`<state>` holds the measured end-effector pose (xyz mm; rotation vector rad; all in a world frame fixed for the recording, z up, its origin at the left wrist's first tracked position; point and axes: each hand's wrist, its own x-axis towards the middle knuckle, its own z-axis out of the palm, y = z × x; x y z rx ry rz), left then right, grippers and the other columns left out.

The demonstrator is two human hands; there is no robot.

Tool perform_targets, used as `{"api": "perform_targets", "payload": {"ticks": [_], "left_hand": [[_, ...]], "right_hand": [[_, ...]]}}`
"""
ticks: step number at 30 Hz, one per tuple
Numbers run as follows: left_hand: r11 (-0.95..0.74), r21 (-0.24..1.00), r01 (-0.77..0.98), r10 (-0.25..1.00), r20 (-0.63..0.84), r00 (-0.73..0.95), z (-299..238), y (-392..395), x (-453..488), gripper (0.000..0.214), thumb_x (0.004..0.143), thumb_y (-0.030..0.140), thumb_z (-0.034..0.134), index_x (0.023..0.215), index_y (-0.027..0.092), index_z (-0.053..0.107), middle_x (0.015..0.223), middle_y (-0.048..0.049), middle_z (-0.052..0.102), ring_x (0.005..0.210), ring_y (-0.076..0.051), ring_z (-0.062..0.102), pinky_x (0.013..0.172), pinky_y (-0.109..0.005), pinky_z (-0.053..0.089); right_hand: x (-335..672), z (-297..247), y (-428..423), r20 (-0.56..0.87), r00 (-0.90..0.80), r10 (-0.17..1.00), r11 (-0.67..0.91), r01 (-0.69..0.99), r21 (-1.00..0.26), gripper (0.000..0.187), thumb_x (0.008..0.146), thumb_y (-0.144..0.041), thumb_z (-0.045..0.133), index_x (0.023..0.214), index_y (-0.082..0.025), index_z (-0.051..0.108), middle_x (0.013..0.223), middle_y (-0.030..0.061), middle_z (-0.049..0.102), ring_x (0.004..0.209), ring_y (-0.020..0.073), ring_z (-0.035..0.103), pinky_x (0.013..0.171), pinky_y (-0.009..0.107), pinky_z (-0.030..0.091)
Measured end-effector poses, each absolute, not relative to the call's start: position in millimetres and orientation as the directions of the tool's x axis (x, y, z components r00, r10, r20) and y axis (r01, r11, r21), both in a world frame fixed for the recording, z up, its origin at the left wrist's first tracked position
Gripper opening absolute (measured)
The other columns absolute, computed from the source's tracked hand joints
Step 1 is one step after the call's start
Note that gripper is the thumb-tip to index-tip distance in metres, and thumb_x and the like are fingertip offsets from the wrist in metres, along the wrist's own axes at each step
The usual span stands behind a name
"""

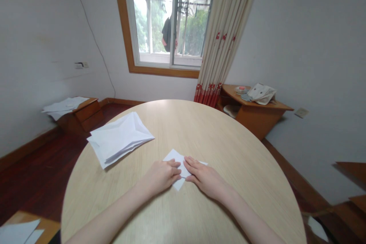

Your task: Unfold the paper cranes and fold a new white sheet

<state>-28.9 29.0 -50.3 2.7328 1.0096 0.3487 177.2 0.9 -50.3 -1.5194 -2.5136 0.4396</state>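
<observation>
A small folded sheet of white paper lies on the round wooden table, one corner pointing away from me and another toward me. My left hand rests on its left side with slightly bent fingers. From the right, my right hand lies across the paper with fingers extended and pressed down. The fingertips of both hands are close together near the middle of the sheet, and they cover much of it. A fold line shows between them.
On the table's left side sits a loose stack of white paper. Low wooden cabinets stand beyond it, the left one topped with papers, the right one with a cloth bag. A curtain hangs beside the window.
</observation>
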Motion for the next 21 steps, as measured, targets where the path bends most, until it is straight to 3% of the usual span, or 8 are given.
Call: {"api": "perform_targets", "payload": {"ticks": [6, 10, 15, 21], "left_hand": [[-0.706, 0.345, 0.619, 0.687, 0.119, 0.717, -44.8, 27.0, -26.3, 0.025, 0.094, 0.023, 0.046, 0.096, 0.022, 0.071, 0.111, -0.0025, 0.070, 0.098, -0.017, 0.065, 0.085, -0.025, 0.048], [-0.696, 0.335, 0.635, 0.700, 0.123, 0.703, -48.2, 28.0, -26.5, 0.026, 0.095, 0.024, 0.044, 0.099, 0.022, 0.069, 0.104, -0.0029, 0.071, 0.095, -0.017, 0.066, 0.082, -0.024, 0.048], [-0.692, 0.309, 0.652, 0.708, 0.117, 0.696, -46.5, 27.6, -26.5, 0.026, 0.095, 0.025, 0.043, 0.096, 0.021, 0.068, 0.100, -0.0033, 0.071, 0.091, -0.017, 0.066, 0.077, -0.023, 0.047], [-0.682, 0.291, 0.671, 0.721, 0.115, 0.683, -44.6, 26.9, -25.3, 0.022, 0.093, 0.024, 0.045, 0.091, 0.020, 0.067, 0.098, -0.0031, 0.070, 0.090, -0.018, 0.065, 0.076, -0.026, 0.047]], "right_hand": [[175.8, -46.4, 1.4, -0.004, -0.467, 0.884, 0.449, 0.853, -0.265, 0.042, 0.096, -0.031, 0.046, 0.136, -0.017, 0.049, 0.144, 0.0099, 0.044, 0.132, 0.0212, 0.042, 0.109, 0.037, 0.037], [176.0, -47.1, 1.7, 0.046, -0.506, 0.861, 0.504, 0.838, -0.210, 0.037, 0.098, -0.028, 0.042, 0.131, -0.019, 0.054, 0.141, 0.0098, 0.048, 0.131, 0.0207, 0.045, 0.107, 0.037, 0.040], [176.1, -50.8, 1.8, 0.100, -0.537, 0.838, 0.546, 0.821, -0.164, 0.036, 0.098, -0.028, 0.042, 0.125, -0.013, 0.060, 0.135, 0.0140, 0.055, 0.127, 0.0236, 0.049, 0.105, 0.038, 0.042], [174.3, -57.4, 2.3, 0.223, -0.521, 0.824, 0.564, 0.794, -0.228, 0.028, 0.097, -0.025, 0.043, 0.109, -0.017, 0.067, 0.123, 0.0093, 0.065, 0.115, 0.0234, 0.056, 0.097, 0.038, 0.047]]}}
